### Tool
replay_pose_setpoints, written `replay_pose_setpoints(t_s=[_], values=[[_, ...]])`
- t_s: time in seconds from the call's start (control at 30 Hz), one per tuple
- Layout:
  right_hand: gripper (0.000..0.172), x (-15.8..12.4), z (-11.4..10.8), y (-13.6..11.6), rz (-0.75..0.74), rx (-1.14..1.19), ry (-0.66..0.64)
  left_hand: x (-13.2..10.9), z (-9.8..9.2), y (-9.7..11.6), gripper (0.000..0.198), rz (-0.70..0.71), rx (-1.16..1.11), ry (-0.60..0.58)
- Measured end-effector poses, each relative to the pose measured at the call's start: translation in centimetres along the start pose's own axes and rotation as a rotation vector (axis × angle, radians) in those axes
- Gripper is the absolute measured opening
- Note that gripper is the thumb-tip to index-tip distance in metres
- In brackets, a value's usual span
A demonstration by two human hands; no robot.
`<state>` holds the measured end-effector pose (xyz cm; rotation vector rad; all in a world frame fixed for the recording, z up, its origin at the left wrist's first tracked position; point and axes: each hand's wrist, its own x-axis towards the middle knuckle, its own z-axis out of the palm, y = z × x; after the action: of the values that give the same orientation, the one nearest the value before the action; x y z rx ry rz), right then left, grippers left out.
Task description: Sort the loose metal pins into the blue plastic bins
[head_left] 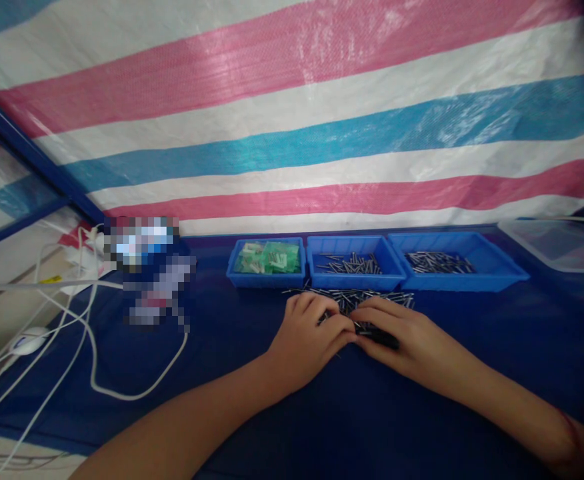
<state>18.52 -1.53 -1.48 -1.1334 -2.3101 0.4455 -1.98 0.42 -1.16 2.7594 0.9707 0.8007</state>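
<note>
While left hand curls over pin pile, right hand pinches dark piece.

3 bins in row at table rear, loose pins just in front of mid bin, cables far L

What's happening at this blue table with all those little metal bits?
A person's left hand and right hand meet fingertip to fingertip over a small dark piece, beside a loose pile of metal pins on the table. Behind stand three blue trays: one with green plastic parts, two with more pins.
</note>
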Motion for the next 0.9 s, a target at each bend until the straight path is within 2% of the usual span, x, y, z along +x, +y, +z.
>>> replay_pose_setpoints(t_s=[0.1,0.17,0.27,0.43,0.57,0.77,0.9], values=[[0.023,0.1,0.1,-0.2,-0.021,0.035,0.057,0.2,-0.4,0.2,0.02,0.121,-0.06,0.017],[0.022,0.0,0.3,-0.4,-0.044,0.058,0.08,0.2,-0.6,0.4,0.02,0.144,-0.141,0.029],[0.013,0.0,0.3,-0.8,-0.056,0.106,0.079,0.1,-0.4,0.5,0.02,0.118,-0.302,0.058],[0.014,0.1,0.3,-1.3,-0.032,0.169,0.052,0.1,-0.2,0.4,0.016,0.026,-0.493,0.16],[0.015,0.2,0.5,-1.4,-0.007,0.233,0.025,0.1,-0.3,0.4,0.013,-0.002,-0.536,0.197],[0.013,0.2,0.6,-1.6,-0.029,0.256,0.071,-0.1,-0.4,0.6,0.017,0.018,-0.539,0.172],[0.012,0.1,0.4,-1.7,-0.02,0.247,0.091,0.0,-0.3,0.6,0.014,0.023,-0.507,0.213]])
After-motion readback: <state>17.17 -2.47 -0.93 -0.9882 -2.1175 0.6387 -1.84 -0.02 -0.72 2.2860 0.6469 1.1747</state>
